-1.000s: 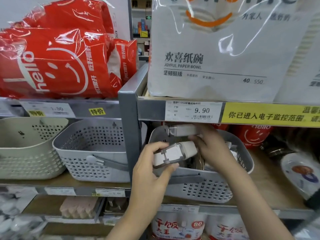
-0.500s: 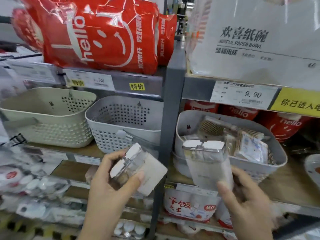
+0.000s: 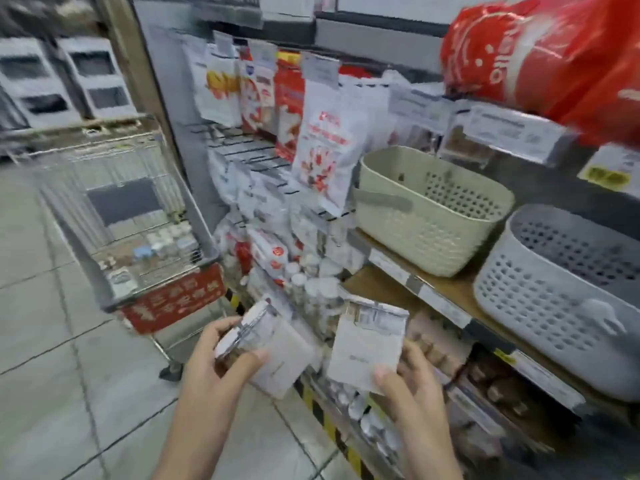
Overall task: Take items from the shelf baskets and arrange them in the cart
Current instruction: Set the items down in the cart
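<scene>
My left hand (image 3: 221, 362) grips a small clear box with a white lid (image 3: 266, 351), tilted, low in the middle of the view. My right hand (image 3: 408, 386) holds a second clear box with a white lid (image 3: 367, 344) upright, just to the right of the first. The wire shopping cart (image 3: 131, 216) stands on the left, ahead of both hands, with a red sign on its near end and several small items inside. A beige basket (image 3: 429, 209) and a grey basket (image 3: 561, 292) sit on the shelf at the right.
Hanging white and red packets (image 3: 311, 147) fill the rack between the cart and the baskets. A red "hello" package (image 3: 554, 60) lies on the upper shelf. Jars and packets crowd the lower shelves (image 3: 311, 292). Grey floor tiles (image 3: 52, 375) spread at the left. The view is motion-blurred.
The view has swung left from the shelf baskets toward the cart. Both hands, each with its box taken from the grey basket, have come away from the shelf and lowered.
</scene>
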`<act>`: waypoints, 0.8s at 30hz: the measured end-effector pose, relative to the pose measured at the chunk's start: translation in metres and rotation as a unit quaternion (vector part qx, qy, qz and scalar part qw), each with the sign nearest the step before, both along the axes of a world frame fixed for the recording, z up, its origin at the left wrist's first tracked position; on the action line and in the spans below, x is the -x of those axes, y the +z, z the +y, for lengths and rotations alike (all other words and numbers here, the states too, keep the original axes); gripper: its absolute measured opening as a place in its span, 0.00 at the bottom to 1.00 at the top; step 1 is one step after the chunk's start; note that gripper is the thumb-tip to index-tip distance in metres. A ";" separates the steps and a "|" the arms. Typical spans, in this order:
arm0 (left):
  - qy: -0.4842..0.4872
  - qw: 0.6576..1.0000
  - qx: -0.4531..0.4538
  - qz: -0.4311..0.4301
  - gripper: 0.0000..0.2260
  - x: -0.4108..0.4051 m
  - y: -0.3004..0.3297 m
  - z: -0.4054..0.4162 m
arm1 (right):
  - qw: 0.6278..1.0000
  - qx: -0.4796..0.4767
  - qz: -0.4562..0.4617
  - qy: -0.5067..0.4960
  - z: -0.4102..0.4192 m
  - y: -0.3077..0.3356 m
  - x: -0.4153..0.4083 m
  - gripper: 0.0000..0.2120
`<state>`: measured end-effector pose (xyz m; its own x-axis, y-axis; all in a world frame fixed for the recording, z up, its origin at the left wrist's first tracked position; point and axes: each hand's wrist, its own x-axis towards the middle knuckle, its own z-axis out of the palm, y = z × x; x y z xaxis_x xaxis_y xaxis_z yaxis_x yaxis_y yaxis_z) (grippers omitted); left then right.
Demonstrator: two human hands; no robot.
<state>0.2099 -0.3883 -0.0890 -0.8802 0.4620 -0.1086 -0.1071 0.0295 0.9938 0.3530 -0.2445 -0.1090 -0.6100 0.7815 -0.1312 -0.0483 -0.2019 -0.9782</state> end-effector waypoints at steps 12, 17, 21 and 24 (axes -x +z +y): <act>0.252 0.965 0.053 -0.044 0.13 0.121 -0.041 -0.137 | 0.975 0.093 -0.031 0.200 -0.084 -0.046 0.192 0.25; 0.265 0.961 0.044 -0.062 0.16 0.175 -0.043 -0.110 | 0.970 0.153 -0.053 0.179 -0.062 -0.059 0.255 0.20; 0.281 0.957 0.032 -0.069 0.16 0.234 -0.039 -0.085 | 0.964 0.172 -0.052 0.198 -0.037 -0.062 0.328 0.16; 0.290 0.955 0.038 -0.054 0.16 0.281 -0.033 -0.069 | 0.956 0.177 -0.047 0.230 -0.020 -0.063 0.386 0.12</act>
